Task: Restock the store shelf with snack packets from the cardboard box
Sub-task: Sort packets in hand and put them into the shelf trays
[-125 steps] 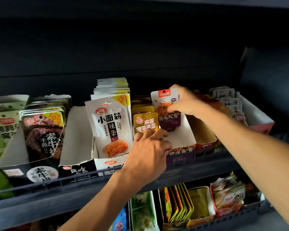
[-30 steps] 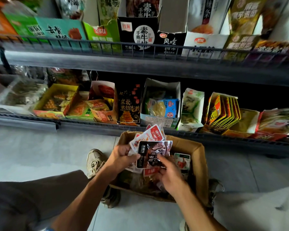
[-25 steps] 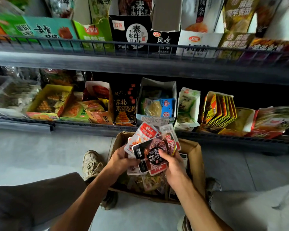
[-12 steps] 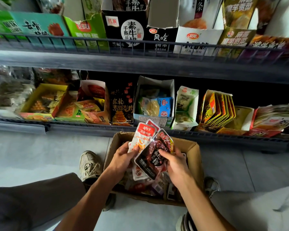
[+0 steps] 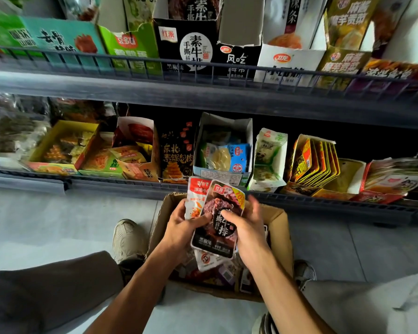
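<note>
Currently: both hands on a stack of packets above the box

Nearest the viewer, the person's grey trouser legs frame the floor. Between them the left hand grips a fanned stack of snack packets, thumb across the front. The right hand holds the same stack from the other side, thumb pressed on the dark packet at the front; a white-and-red packet stands behind it. The stack is held directly above the open cardboard box, which sits on the tiled floor with more packets inside. A beige shoe rests left of the box. Beyond, the lower shelf carries display cartons; the upper shelf carries further cartons behind a wire rail.
</note>
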### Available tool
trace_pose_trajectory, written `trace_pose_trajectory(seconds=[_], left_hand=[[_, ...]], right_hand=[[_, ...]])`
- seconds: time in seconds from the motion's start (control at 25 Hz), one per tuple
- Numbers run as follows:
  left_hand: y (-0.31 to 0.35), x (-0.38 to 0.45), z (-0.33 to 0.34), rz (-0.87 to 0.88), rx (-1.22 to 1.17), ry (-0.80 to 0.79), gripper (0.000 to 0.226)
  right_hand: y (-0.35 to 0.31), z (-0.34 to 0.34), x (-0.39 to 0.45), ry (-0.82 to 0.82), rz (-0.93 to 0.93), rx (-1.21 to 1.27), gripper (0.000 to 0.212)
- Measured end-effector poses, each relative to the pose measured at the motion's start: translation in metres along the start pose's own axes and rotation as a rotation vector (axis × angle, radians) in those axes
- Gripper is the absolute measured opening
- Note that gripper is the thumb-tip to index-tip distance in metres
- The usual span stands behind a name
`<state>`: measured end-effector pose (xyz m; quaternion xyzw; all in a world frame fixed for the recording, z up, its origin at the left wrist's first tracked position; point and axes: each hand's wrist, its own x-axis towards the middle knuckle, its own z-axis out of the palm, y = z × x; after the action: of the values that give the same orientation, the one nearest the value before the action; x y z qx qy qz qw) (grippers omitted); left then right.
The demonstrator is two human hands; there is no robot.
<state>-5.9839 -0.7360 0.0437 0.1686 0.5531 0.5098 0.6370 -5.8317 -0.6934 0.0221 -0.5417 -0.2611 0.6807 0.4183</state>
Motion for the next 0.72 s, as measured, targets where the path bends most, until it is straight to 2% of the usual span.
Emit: trace_pose_trajectory(seconds=[0.12, 0.28, 0.44, 0.56, 0.64, 0.72], left_hand=[[0.007, -0.003, 0.004, -0.043, -0.121, -0.048, 0.049], [0.02, -0.006, 0.017, -0.031, -0.151, -0.18, 0.047], [0.055, -0.016, 0.034, 0.087, -0.135, -0.137, 0.053], [0.1, -0.027, 0.047, 0.202, -0.075, -0.116, 0.056], [0.147, -0.038, 0.054, 0.302, -0.027, -0.124, 0.05], [0.202, -0.05, 0.055, 0.4, 0.002, -0.138, 0.044]], right_hand=[[-0.015, 0.007, -0.005, -0.007, 0.11, 0.027, 0.041], [-0.041, 0.011, -0.015, -0.018, 0.059, 0.115, 0.026], [-0.091, 0.008, -0.027, 0.054, -0.132, 0.037, 0.019], [-0.144, 0.013, -0.042, -0.071, -0.29, -0.143, 0.022], [-0.183, 0.028, -0.057, -0.15, -0.408, -0.207, 0.029], [-0.228, 0.052, -0.07, -0.192, -0.544, -0.203, 0.016]])
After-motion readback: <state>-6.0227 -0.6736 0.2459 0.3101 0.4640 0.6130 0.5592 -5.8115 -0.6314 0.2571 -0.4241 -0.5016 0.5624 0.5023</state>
